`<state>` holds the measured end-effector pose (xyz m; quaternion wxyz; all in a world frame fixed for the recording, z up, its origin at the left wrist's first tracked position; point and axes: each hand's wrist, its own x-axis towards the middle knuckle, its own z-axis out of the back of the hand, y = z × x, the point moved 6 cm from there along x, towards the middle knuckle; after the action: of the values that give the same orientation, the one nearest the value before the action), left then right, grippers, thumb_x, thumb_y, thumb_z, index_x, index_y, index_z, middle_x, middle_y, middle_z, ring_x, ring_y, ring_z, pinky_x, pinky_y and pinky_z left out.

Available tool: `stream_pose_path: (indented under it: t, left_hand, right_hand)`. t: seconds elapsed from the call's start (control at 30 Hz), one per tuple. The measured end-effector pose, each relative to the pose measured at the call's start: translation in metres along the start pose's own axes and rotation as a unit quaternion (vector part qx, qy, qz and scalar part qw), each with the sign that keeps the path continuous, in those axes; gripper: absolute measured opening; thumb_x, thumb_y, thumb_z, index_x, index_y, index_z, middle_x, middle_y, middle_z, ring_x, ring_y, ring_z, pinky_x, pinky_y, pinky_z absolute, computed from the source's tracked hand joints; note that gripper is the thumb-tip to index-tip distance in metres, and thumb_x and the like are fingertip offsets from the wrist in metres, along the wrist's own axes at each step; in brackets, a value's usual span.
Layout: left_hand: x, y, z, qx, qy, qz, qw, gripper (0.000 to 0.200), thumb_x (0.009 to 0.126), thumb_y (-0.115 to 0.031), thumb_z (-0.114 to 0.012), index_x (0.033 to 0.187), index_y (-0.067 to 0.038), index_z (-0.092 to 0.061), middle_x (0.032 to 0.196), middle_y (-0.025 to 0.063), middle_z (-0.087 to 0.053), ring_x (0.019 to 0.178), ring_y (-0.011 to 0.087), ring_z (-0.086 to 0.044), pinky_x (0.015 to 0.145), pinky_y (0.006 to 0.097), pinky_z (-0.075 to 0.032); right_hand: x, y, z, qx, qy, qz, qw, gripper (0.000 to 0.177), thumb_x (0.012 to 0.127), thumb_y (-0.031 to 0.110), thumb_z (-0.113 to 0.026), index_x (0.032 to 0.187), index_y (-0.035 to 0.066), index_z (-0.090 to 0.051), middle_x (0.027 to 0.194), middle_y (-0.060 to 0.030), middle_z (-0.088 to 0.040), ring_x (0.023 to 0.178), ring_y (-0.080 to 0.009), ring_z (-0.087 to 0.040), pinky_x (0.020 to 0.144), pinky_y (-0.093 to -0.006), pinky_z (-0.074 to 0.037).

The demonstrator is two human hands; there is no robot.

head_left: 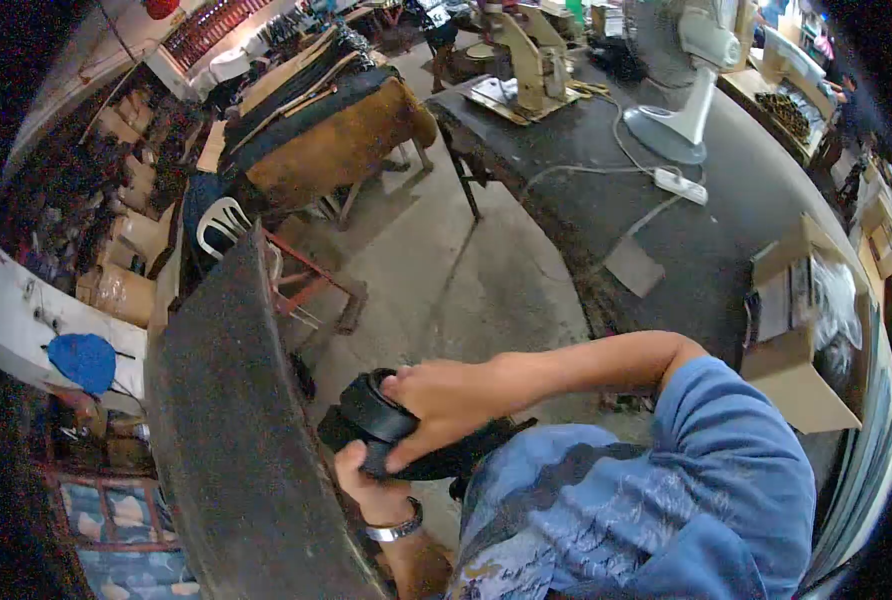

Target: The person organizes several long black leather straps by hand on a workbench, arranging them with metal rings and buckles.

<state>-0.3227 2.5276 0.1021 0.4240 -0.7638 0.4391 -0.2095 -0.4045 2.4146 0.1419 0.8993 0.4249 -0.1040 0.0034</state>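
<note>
From the head view, both my hands are closed on one black piece (376, 412), held in the air in front of my chest, just off the edge of the dark tabletop (231, 440) on my left. My right hand (446, 398) lies over the top of it, fingers curled down its far side and the thumb toward me. My left hand (361, 478), the one with the wristwatch (398, 526), cups it from below. The rounded, ring-like end sticks out past my right fingers. The rest is covered by my hands, so I cannot tell its full shape. I judge the over-and-under grip is there to keep a soft piece from twisting, and holding it close keeps it where I can see it.

The dark tabletop fills the lower left and blocks what lies beyond it. Ahead is bare concrete floor (446, 270), with a white plastic chair (221, 222) and a trestle draped with brown hide (346, 150) further off. To my right runs a long tabletop (736, 230) carrying a fan (681, 70), a power strip (680, 186) with its cable, an open cardboard box (796, 375) and, at the far end, a machine (526, 60). My own blue sleeve hides the near part of that side.
</note>
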Motion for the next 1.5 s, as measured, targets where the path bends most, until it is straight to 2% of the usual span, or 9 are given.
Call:
stream_pose_path:
  t: [0.1,0.17,0.37,0.4,0.7,1.0,1.2,1.3,1.5]
  left_hand:
    - [0.083,-0.03,-0.011,0.037,0.089,0.026,0.995,0.083,0.07,-0.038,-0.068,0.138,0.005,-0.046,0.143,0.02,-0.049,0.132,0.0341,-0.048,0.114,0.0438,-0.035]
    - [0.139,-0.05,-0.029,0.036,0.164,0.025,0.985,0.087,0.071,-0.041,-0.072,0.139,0.006,-0.044,0.145,0.0205,-0.046,0.135,0.0338,-0.045,0.116,0.0439,-0.032]
    - [0.287,-0.062,-0.029,0.078,0.229,0.071,0.968,0.089,0.073,-0.043,-0.072,0.14,0.006,-0.042,0.146,0.0212,-0.045,0.137,0.0336,-0.043,0.116,0.0445,-0.031]
    - [0.309,-0.061,-0.028,0.081,0.233,0.074,0.966,0.089,0.073,-0.044,-0.073,0.14,0.006,-0.042,0.146,0.0214,-0.045,0.137,0.0336,-0.043,0.116,0.0446,-0.031]
    - [0.562,-0.052,-0.031,0.083,0.254,0.057,0.962,0.093,0.076,-0.05,-0.072,0.143,0.006,-0.039,0.148,0.0228,-0.042,0.139,0.0334,-0.041,0.117,0.0454,-0.029]
    - [0.809,-0.051,-0.056,0.077,0.291,0.085,0.95,0.109,0.081,-0.08,-0.046,0.146,0.006,-0.035,0.147,0.0272,-0.042,0.135,0.0348,-0.045,0.115,0.0446,-0.032]
    - [0.989,-0.036,-0.093,0.034,0.383,0.178,0.906,0.106,0.085,-0.084,-0.034,0.143,0.004,-0.04,0.141,0.0253,-0.05,0.124,0.033,-0.056,0.103,0.0435,-0.047]
    - [1.079,-0.028,-0.124,0.046,0.453,0.209,0.865,0.104,0.086,-0.083,-0.03,0.143,0.004,-0.04,0.14,0.0245,-0.052,0.125,0.0311,-0.056,0.103,0.0431,-0.047]
    - [1.214,0.016,-0.194,0.081,0.587,0.242,0.769,0.104,0.085,-0.083,-0.027,0.143,0.002,-0.041,0.139,0.014,-0.053,0.124,0.0228,-0.054,0.106,0.0358,-0.043]
  right_hand:
    - [0.049,-0.02,0.049,-0.078,-0.082,0.036,0.993,0.067,0.075,0.062,-0.074,0.089,-0.001,-0.06,0.083,-0.0229,-0.065,0.072,-0.0436,-0.065,0.063,-0.049,-0.054]
    - [0.08,-0.048,0.069,-0.111,-0.026,-0.071,0.991,0.069,0.074,0.062,-0.074,0.099,-0.001,-0.06,0.095,-0.0217,-0.066,0.082,-0.042,-0.065,0.071,-0.0481,-0.054]
    - [0.145,-0.128,0.122,-0.014,-0.184,-0.034,0.982,0.107,0.075,0.06,-0.075,0.141,-0.01,-0.028,0.114,-0.0242,-0.058,0.105,-0.0414,-0.058,0.088,-0.0463,-0.049]
    - [0.153,-0.136,0.135,0.089,-0.217,-0.076,0.969,0.08,0.072,0.037,-0.086,0.132,0.001,-0.048,0.116,-0.0186,-0.063,0.104,-0.0363,-0.063,0.089,-0.0433,-0.05]
    - [0.295,-0.297,0.258,0.277,-0.15,-0.104,0.943,0.034,0.079,0.022,-0.081,0.1,0.003,-0.064,0.088,-0.0095,-0.071,0.085,-0.0201,-0.067,0.076,-0.0362,-0.052]
    - [0.433,-0.428,0.408,0.288,-0.165,-0.048,0.942,0.033,0.084,0.022,-0.078,0.103,0.003,-0.06,0.089,-0.0039,-0.067,0.084,-0.0137,-0.061,0.077,-0.0311,-0.05]
    - [0.504,-0.537,0.506,0.279,-0.304,-0.093,0.906,0.033,0.083,0.017,-0.078,0.108,0.002,-0.061,0.096,-0.0054,-0.066,0.088,-0.0149,-0.06,0.08,-0.0325,-0.049]
    - [0.529,-0.58,0.563,0.282,-0.357,-0.145,0.879,0.053,0.079,0.022,-0.081,0.122,0.002,-0.058,0.112,-0.0101,-0.067,0.107,-0.0205,-0.061,0.097,-0.037,-0.046]
    - [0.537,-0.637,0.665,0.288,-0.533,-0.189,0.773,0.055,0.074,0.02,-0.084,0.12,0.001,-0.061,0.109,-0.0072,-0.069,0.099,-0.0189,-0.064,0.093,-0.0358,-0.049]
